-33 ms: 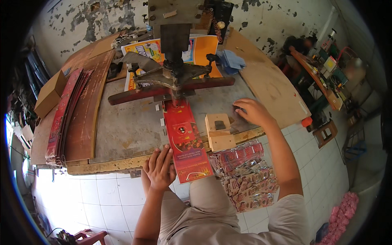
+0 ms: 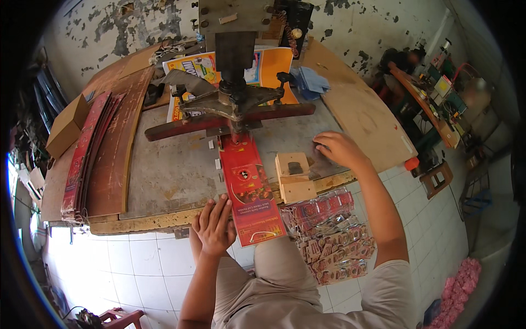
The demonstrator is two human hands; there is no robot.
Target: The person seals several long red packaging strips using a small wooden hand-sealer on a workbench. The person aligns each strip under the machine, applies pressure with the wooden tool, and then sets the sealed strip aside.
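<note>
A long red printed sheet [image 2: 247, 183] lies under the press head [image 2: 233, 101], its near end jutting over the table's front edge toward my lap. A short white string [image 2: 264, 234] shows at that near end. At the sheet's left edge my left hand [image 2: 215, 223] rests on the table edge, fingers stretched out, holding nothing. My right hand [image 2: 341, 151] rests on the tabletop to the right, fingers loosely bent and apart, with nothing visible in it. Between the sheet and my right hand stands a pale wooden block [image 2: 294, 178] with a dark patch on top.
Bundled red strips [image 2: 87, 159] lean beside a cardboard box [image 2: 67, 125] at the left. Several plastic-wrapped printed pieces [image 2: 334, 236] lie below the table's front edge. Blue cloth [image 2: 310, 82] lies right of the press. A person [image 2: 402, 59] sits at another bench at the far right.
</note>
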